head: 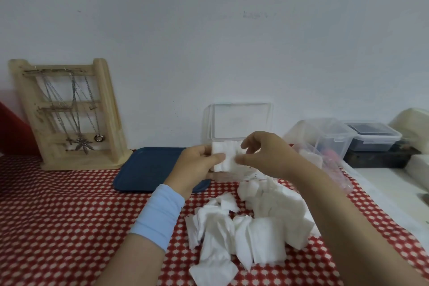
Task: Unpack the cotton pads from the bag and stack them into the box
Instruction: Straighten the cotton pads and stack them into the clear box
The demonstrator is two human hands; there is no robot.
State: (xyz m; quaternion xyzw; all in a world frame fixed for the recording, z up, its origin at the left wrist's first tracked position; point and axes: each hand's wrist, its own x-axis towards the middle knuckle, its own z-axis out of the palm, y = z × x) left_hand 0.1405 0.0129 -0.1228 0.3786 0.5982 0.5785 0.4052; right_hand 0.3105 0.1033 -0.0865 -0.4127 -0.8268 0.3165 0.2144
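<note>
Fingers (217, 158) of left hand (192, 167) and right hand (264, 158) pinch a small stack of cotton pads (222, 150) by the open box (239, 121)

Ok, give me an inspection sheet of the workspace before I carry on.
Surface: red patterned cloth over the table.
Job's things: stack of pads held in front of the open clear box; loose pads heaped on the cloth; clear bag to their right.
Clutter: blue tray, wooden necklace stand, lidded tubs at right.
Hands: left hand grips the stack; right hand pinches it.
Cables: nothing seen.
Surroundings: plain white wall behind.
</note>
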